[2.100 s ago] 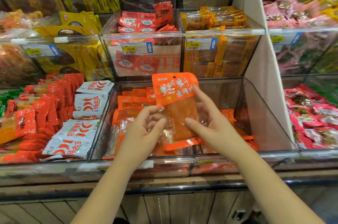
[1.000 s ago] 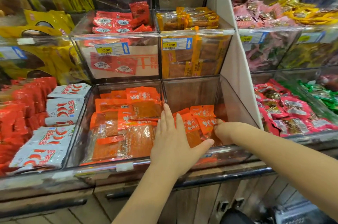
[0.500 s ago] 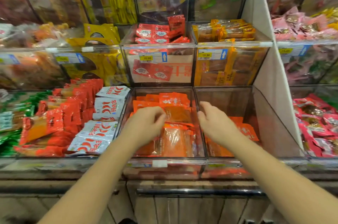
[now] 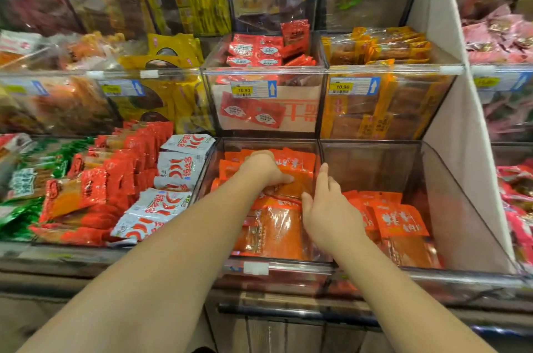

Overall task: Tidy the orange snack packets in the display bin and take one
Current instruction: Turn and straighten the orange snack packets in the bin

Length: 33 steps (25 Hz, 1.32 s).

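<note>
Orange snack packets [image 4: 277, 225] lie in the clear display bin [image 4: 457, 208] at lower centre of the frame, which a divider splits into two compartments. The left compartment holds overlapping stacks from front wall to back; the right compartment holds a smaller group [image 4: 401, 217] in its front left part. The left hand [image 4: 265, 168] reaches to the back of the left compartment and rests on the top packets, thumb laid across one; its fingers are hidden behind the knuckles, so a grip cannot be confirmed. The right hand [image 4: 328, 208] lies along the divider with fingers straight and loosely spread, thumb touching a packet in the left compartment. White chilli-print packets [image 4: 178, 171] fill the bin to the left. Red packets [image 4: 253, 50] sit in the bin above, behind a 10.90 price label [image 4: 249, 89].
</note>
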Available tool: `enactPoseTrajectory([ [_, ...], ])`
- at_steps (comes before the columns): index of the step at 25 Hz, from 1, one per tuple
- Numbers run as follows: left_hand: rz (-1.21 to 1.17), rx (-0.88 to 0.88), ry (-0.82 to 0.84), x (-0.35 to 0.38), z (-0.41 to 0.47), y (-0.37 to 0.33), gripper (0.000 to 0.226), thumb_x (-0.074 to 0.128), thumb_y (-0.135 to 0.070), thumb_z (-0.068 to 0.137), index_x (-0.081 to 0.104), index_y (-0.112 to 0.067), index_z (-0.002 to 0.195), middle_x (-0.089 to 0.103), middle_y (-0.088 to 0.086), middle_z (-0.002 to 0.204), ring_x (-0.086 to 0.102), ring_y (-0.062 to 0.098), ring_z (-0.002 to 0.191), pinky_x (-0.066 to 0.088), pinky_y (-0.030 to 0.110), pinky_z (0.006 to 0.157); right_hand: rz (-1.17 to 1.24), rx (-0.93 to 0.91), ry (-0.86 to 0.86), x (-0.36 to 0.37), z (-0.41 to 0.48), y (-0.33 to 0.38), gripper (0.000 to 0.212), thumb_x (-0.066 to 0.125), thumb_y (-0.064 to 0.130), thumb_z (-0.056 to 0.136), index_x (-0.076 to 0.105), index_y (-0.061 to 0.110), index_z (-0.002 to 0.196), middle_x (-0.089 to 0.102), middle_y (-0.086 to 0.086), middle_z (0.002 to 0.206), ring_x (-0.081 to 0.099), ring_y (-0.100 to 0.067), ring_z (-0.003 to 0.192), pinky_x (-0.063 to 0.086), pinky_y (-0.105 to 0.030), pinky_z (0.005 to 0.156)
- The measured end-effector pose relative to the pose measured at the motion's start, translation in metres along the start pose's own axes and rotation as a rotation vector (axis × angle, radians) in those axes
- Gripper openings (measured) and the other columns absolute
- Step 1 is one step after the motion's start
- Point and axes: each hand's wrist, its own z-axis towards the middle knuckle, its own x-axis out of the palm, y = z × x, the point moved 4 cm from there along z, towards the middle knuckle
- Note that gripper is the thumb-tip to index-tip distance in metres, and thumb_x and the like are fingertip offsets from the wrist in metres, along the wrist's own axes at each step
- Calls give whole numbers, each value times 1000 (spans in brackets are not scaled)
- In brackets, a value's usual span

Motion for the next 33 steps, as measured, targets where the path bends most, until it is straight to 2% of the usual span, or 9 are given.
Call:
enactPoseTrajectory([
  [5, -83, -84, 62, -6, 10, -12, 91, 81, -44, 84, 33, -6, 151, 44, 15, 151, 49, 35, 137, 45, 46, 108, 19, -15, -1, 3, 4, -3, 73, 31, 46, 108, -12, 21, 162, 27, -9, 164, 57, -28, 126, 53, -41, 88],
  [8, -207, -93, 0, -7, 16, -4, 82, 81, -40, 84, 42, -4, 147, 52, 15, 145, 55, 34, 131, 49, 43, 107, 30, -15, -14, 6, 5, -5, 70, 30, 43, 108, -10, 21, 162, 31, -8, 161, 59, -28, 122, 49, -37, 81],
  [11, -563, -34, -153, -16, 15, 11, 41, 85, -28, 82, 69, -12, 116, 71, 8, 113, 68, 29, 109, 56, 41, 97, 188, 15, 2, 9, 6, -11, 66, 31, 42, 108, 0, 23, 163, 38, -8, 157, 56, -28, 127, 48, -36, 87],
  [14, -928, 104, -304, -25, -19, 21, 19, 81, -18, 85, 67, -19, 98, 66, -3, 85, 71, 23, 91, 59, 37, 84, 339, -47, -144, -3, 7, -15, 59, 31, 45, 106, 31, 16, 158, 47, -9, 149, 47, -25, 135, 42, -42, 110],
  [17, -1194, 235, -382, -15, -82, 30, 19, 77, -17, 90, 65, -16, 105, 65, -5, 84, 65, 10, 75, 53, 25, 67, 593, -183, -281, -29, -8, -12, 49, 40, 53, 102, 54, 25, 140, 58, 14, 131, 52, 1, 121, 41, -19, 101],
  [20, -1366, 323, -307, 13, -129, 29, 20, 72, -15, 93, 59, -13, 107, 69, -11, 72, 63, 3, 61, 51, 21, 55, 879, -255, -25, -37, -24, -9, 30, 59, 47, 95, 63, 35, 122, 72, 18, 108, 66, 3, 103, 55, -17, 86],
  [25, -1299, 338, -151, 34, -134, 28, 21, 68, -31, 92, 63, -25, 111, 76, -8, 96, 72, 7, 87, 57, 23, 72, 1063, -185, 19, -38, -27, -18, 16, 63, 24, 98, 69, 23, 113, 78, 7, 101, 74, -10, 96, 60, -22, 76],
  [30, -1217, 409, -124, 42, -129, 31, 14, 65, -44, 86, 70, -40, 98, 73, -9, 93, 65, 5, 84, 50, 26, 74, 1099, -116, 94, -35, -29, -28, 24, 57, 34, 100, 67, 23, 118, 78, 6, 105, 73, -9, 100, 59, -22, 78],
  [33, -1240, 394, -178, 43, -129, 31, 8, 64, -32, 94, 68, -34, 101, 68, -19, 80, 61, -4, 74, 49, 17, 67, 1044, -114, 74, -34, -30, -30, 31, 47, 46, 103, 70, 31, 116, 76, 9, 105, 71, -8, 100, 58, -30, 86],
])
